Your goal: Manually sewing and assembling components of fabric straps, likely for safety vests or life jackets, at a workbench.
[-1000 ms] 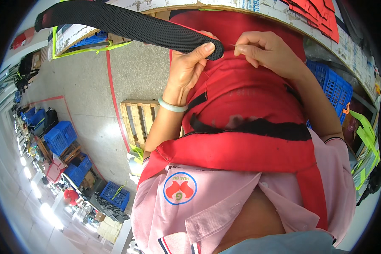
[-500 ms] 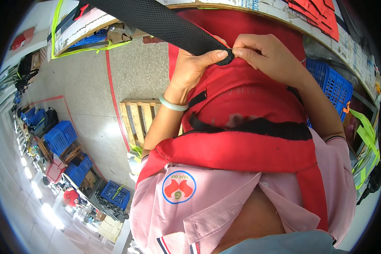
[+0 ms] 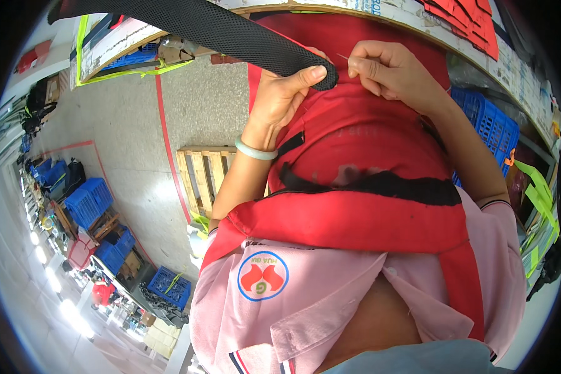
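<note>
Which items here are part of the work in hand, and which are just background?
In use:
left hand, pinching the black mesh strap
right hand, holding a thin needle at the strap's end
red fabric underneath

Lying about:
wooden pallet
blue crates
blue basket

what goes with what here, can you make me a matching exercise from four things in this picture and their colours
Things:
1. mesh strap pinched by the left hand
2. bangle on the left wrist
3. crates on the floor at left
4. fabric under the right hand

Colours:
a. red
b. pale green
c. black
d. blue

Pairs: 1-c, 2-b, 3-d, 4-a
</note>
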Motion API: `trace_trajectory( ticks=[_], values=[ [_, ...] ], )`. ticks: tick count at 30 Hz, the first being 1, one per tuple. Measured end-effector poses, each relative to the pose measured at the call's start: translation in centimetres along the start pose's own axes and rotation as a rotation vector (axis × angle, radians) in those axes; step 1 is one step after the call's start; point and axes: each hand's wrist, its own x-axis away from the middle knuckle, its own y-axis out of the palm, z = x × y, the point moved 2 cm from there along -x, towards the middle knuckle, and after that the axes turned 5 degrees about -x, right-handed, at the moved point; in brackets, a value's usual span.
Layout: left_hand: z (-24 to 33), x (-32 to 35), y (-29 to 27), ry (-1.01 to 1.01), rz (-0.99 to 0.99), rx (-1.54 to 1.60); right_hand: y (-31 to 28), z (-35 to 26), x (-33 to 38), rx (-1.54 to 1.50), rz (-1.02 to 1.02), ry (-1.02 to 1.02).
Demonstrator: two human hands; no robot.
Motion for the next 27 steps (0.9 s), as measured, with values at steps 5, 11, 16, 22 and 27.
trace_trajectory(
  ticks=[5,11,16,22,27],
  values=[
    [-0.6,-0.1,0.0,-0.020,-0.026,-0.016,0.4,0.5,0.1,0.111,-0.026,-0.134],
    [-1.0,0.1,0.5,-0.034,-0.010,-0.094,0.5,0.6,0.2,-0.049,-0.079,-0.021],
    [-1.4,-0.7,1.6,-0.097,0.009,-0.121,-1.2,0.4,0.8,0.027,-0.065,-0.049],
    [-1.1,0.2,-0.5,-0.078,0.100,-0.367,-13.3,2.0,4.0,0.646,0.782,-0.519],
    [-0.6,-0.2,0.2,-0.066,0.024,-0.522,-28.2,5.3,10.3,0.831,1.430,-0.537]
  ],
)
